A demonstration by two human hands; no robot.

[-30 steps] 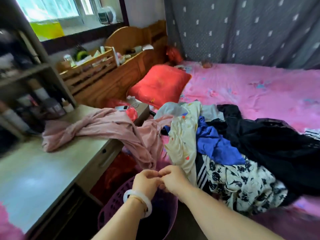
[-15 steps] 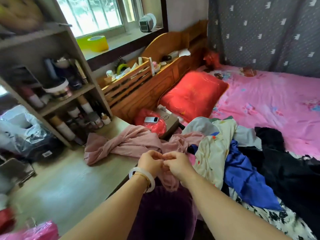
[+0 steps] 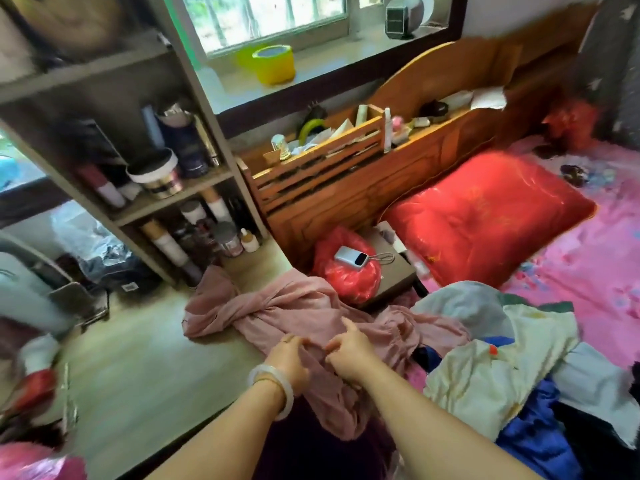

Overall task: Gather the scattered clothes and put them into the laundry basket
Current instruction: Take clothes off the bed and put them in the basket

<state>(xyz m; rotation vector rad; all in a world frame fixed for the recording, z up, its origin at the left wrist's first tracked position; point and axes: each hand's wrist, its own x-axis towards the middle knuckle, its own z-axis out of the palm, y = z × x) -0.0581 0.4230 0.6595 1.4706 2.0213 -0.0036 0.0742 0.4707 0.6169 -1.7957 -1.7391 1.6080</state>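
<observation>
Left hand (image 3: 290,358) and right hand (image 3: 349,355) grip a pink garment (image 3: 294,317) draped over the pale wooden worktop (image 3: 138,368) beside a clothes-strewn pink bed (image 3: 595,258).

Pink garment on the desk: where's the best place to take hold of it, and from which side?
Grip the bunched middle near the desk edge, from above on the near side, where the left hand and right hand already pinch the pink garment. Its twisted far end trails across the desk, so it should drag along.
</observation>
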